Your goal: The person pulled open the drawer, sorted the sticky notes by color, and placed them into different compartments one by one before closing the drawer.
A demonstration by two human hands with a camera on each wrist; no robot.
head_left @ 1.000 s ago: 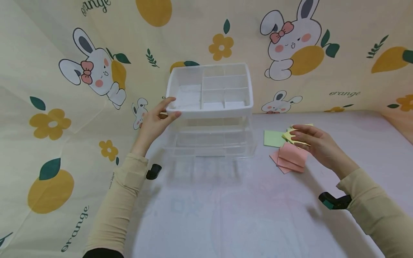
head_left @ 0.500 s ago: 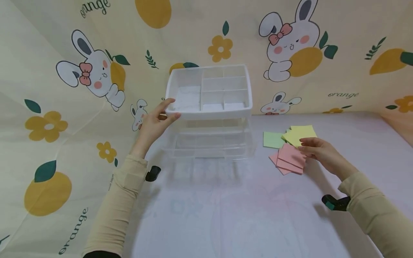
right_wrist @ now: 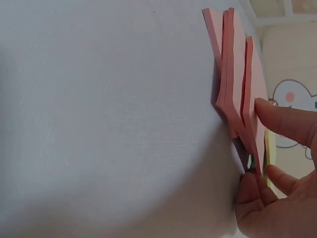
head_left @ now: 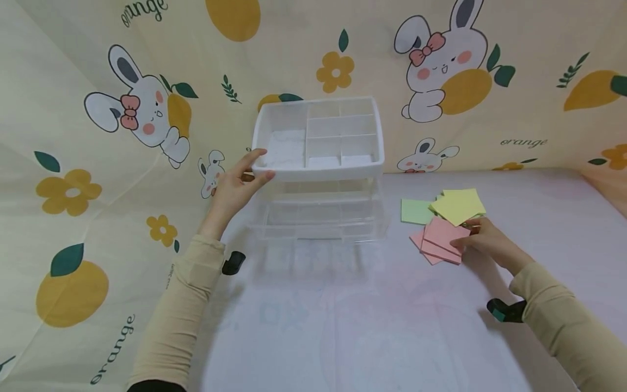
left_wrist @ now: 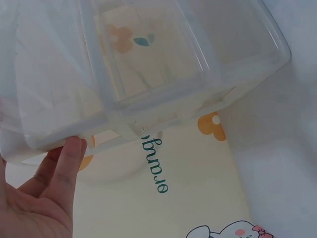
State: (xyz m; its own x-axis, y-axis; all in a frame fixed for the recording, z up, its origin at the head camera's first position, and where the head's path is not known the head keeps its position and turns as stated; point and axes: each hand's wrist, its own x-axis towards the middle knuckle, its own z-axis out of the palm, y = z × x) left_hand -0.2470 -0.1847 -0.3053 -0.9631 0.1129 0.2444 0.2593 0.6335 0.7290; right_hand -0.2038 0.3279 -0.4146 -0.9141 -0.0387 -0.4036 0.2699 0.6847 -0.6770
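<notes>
At the far left, a printed cloth (head_left: 289,60) with rabbits, oranges and flowers runs down the side and across behind everything. The left sleeve (head_left: 168,310) crosses it, and beyond the cuff the left hand (head_left: 232,190) is part closed on the near left corner of a storage box (head_left: 318,174), the thumb at the front and a finger over the rim. The box stands on the tabletop (head_left: 343,337), its white upper tray split into one larger compartment on the left and smaller ones on the right, with clear parts beneath. Whether a lower drawer is pulled out, I cannot tell.

Just right of the box lies a green paper pad (head_left: 415,211); next to it are yellow paper pads (head_left: 459,206), overlapping, and nearer the person, fanned pink paper pads (head_left: 443,234). At their right edge the right hand (head_left: 492,244) is nearly closed: it pinches the upper pink paper, thumb on the face and fingers at the edge. Whether any is lifted is hard to say.

The work looks to be at an early point. The box is steadied and a grip taken on the pink; the pads in sight are all outside the box, with green and yellow unheld.
</notes>
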